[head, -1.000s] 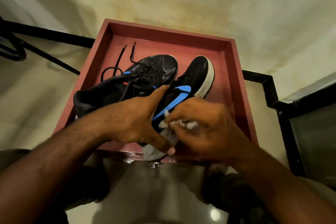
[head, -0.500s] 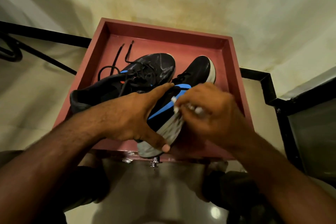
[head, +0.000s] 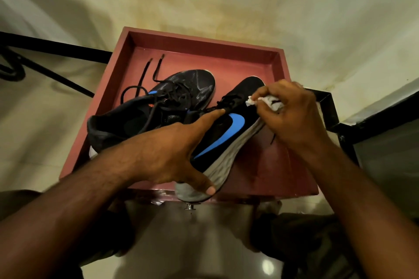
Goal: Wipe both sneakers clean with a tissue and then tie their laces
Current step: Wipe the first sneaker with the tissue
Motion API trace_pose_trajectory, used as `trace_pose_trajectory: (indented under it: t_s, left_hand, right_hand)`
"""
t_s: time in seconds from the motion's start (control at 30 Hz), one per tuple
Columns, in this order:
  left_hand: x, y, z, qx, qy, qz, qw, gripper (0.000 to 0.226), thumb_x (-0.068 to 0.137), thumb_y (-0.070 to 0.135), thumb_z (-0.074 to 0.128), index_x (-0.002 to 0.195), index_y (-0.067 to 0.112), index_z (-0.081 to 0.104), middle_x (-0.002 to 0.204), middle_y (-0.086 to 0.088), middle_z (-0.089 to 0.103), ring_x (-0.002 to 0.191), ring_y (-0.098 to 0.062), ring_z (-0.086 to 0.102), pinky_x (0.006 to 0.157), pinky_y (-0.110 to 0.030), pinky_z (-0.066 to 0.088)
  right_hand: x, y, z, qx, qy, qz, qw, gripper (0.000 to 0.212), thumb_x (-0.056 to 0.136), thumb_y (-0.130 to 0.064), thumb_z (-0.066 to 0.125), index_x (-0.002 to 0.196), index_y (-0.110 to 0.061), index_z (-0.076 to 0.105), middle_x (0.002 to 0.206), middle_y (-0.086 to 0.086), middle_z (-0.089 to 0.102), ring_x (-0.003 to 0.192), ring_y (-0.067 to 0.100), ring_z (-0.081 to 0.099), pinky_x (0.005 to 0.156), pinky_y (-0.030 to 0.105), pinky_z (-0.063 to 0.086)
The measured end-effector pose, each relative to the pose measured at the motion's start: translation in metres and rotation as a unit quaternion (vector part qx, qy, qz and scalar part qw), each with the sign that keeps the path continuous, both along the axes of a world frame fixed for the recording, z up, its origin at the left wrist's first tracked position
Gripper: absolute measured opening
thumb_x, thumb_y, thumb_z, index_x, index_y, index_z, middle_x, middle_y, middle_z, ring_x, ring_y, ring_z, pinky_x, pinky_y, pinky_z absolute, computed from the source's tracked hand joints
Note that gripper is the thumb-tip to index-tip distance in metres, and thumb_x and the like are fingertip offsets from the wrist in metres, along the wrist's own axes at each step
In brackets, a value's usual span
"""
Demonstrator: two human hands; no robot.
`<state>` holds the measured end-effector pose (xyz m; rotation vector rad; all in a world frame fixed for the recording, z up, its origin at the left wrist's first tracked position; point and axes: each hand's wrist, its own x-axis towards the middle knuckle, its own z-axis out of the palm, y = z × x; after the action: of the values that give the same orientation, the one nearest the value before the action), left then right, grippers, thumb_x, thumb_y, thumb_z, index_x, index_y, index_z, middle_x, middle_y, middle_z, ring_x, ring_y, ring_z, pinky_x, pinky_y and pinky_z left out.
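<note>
A: Which items appear in the head view?

B: Two black sneakers in a red tray (head: 229, 46). The right sneaker (head: 226, 136) (tilted onto its side, grey sole turned toward the right hand) lies between the two hands; the left sneaker (head: 158, 108) lies just beyond the left hand, touching the other shoe.

A: State of the hands?

B: The left hand (head: 172, 154) grips the right sneaker at its heel end: the thumb presses the grey sole near the heel, and the fingers reach across the collar toward the tongue. The right hand (head: 292, 115) pinches a crumpled white tissue (head: 263, 101) between thumb and curled fingers, held against the upper near the toe, just above the sole edge.

A: Any brand marks or writing?

B: A blue swoosh-shaped mark (head: 229, 131) runs along the side of the right sneaker, between the two hands. The left sneaker shows a small blue patch near its tongue and a small orange mark (too blurred to read) by the collar. No legible lettering can be made out.

A: And the laces?

B: The laces (head: 145, 81) of the left sneaker are untied, their loose ends trailing over the tray floor beyond the left hand. A dark lace end also shows beneath the right hand, against the tray; its shoe cannot be told.
</note>
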<state>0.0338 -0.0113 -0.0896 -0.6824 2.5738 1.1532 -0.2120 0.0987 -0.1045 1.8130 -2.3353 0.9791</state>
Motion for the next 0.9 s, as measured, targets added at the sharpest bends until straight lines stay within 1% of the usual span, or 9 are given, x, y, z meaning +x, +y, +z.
trace_pose_trajectory:
  t_s: [0.13, 0.23, 0.3, 0.4, 0.5, 0.6, 0.67, 0.8, 0.9]
  left_hand:
    - [0.0, -0.007, -0.003, 0.034, -0.005, 0.005, 0.999, 0.137, 0.06, 0.056, 0.094, 0.152, 0.063, -0.008, 0.122, 0.012, 0.07, 0.093, -0.008, 0.075, 0.087, -0.034, 0.062]
    - [0.0, -0.008, -0.001, 0.055, -0.002, 0.013, 0.998, 0.136, 0.062, 0.046, 0.097, 0.154, 0.061, -0.002, 0.128, 0.012, 0.063, 0.084, -0.005, 0.075, 0.073, -0.027, 0.064]
    - [-0.001, -0.007, 0.001, 0.061, 0.003, 0.011, 0.998, 0.136, 0.062, 0.043, 0.097, 0.155, 0.061, 0.0, 0.138, 0.011, 0.057, 0.088, -0.009, 0.074, 0.071, -0.027, 0.064]
    - [-0.001, -0.007, 0.004, 0.03, 0.001, -0.006, 1.0, 0.136, 0.06, 0.049, 0.097, 0.157, 0.056, 0.001, 0.148, 0.013, 0.052, 0.117, -0.009, 0.063, 0.098, -0.033, 0.057]
    - [0.001, -0.008, 0.008, 0.02, -0.001, -0.013, 1.0, 0.135, 0.059, 0.052, 0.096, 0.158, 0.052, 0.005, 0.147, 0.017, 0.052, 0.127, -0.009, 0.055, 0.111, -0.035, 0.047]
    - [0.001, -0.006, 0.009, 0.005, 0.008, -0.003, 1.0, 0.125, 0.066, 0.058, 0.091, 0.159, 0.047, 0.009, 0.146, 0.016, 0.052, 0.126, -0.009, 0.055, 0.108, -0.031, 0.046]
    - [0.002, -0.003, 0.007, -0.011, 0.028, 0.022, 0.999, 0.112, 0.072, 0.065, 0.083, 0.158, 0.045, 0.015, 0.144, 0.013, 0.054, 0.124, -0.01, 0.058, 0.104, -0.029, 0.047]
    - [0.004, 0.006, 0.003, -0.017, 0.051, 0.053, 0.997, 0.111, 0.068, 0.07, 0.082, 0.155, 0.049, 0.018, 0.141, 0.01, 0.058, 0.118, -0.011, 0.062, 0.103, -0.032, 0.051]
    - [0.003, 0.01, 0.002, -0.033, 0.048, 0.051, 0.997, 0.115, 0.066, 0.069, 0.084, 0.156, 0.047, 0.015, 0.134, 0.007, 0.063, 0.109, -0.012, 0.066, 0.096, -0.031, 0.055]
  right_hand:
    - [0.033, 0.002, -0.001, 0.025, -0.028, 0.151, 0.988, 0.013, 0.088, -0.009, 0.073, 0.099, -0.016, 0.076, 0.097, -0.005, 0.072, 0.092, 0.014, 0.063, 0.083, 0.034, 0.051]
    - [0.026, -0.005, 0.0, 0.019, -0.041, 0.151, 0.988, 0.014, 0.089, -0.008, 0.073, 0.1, -0.015, 0.077, 0.097, -0.005, 0.073, 0.091, 0.016, 0.066, 0.082, 0.04, 0.053]
    - [0.019, -0.007, 0.0, 0.005, -0.031, 0.136, 0.99, 0.016, 0.087, -0.006, 0.072, 0.099, -0.015, 0.078, 0.096, -0.004, 0.074, 0.09, 0.015, 0.067, 0.082, 0.042, 0.054]
    - [0.025, -0.005, 0.0, 0.001, -0.033, 0.139, 0.99, 0.016, 0.087, -0.005, 0.071, 0.098, -0.015, 0.078, 0.095, -0.004, 0.073, 0.09, 0.013, 0.067, 0.084, 0.043, 0.054]
    - [0.033, 0.0, 0.008, -0.002, -0.082, 0.128, 0.988, 0.015, 0.087, -0.009, 0.074, 0.098, -0.017, 0.08, 0.093, -0.006, 0.074, 0.089, 0.013, 0.068, 0.08, 0.041, 0.055]
    - [0.045, 0.009, 0.013, 0.017, -0.12, 0.178, 0.977, 0.014, 0.086, -0.009, 0.078, 0.097, -0.018, 0.081, 0.092, -0.006, 0.074, 0.088, 0.012, 0.068, 0.077, 0.031, 0.055]
    - [0.05, 0.01, 0.009, 0.03, -0.073, 0.194, 0.978, 0.014, 0.086, -0.013, 0.077, 0.098, -0.021, 0.081, 0.094, -0.009, 0.075, 0.089, 0.011, 0.065, 0.079, 0.028, 0.052]
    - [0.023, 0.001, 0.002, -0.017, -0.011, 0.021, 1.0, 0.017, 0.086, -0.015, 0.073, 0.095, -0.027, 0.08, 0.095, -0.011, 0.075, 0.089, 0.014, 0.059, 0.082, 0.034, 0.048]
    - [0.034, 0.01, 0.006, 0.005, -0.037, 0.037, 0.999, 0.016, 0.086, -0.02, 0.075, 0.097, -0.03, 0.081, 0.094, -0.01, 0.076, 0.092, 0.017, 0.062, 0.08, 0.036, 0.052]
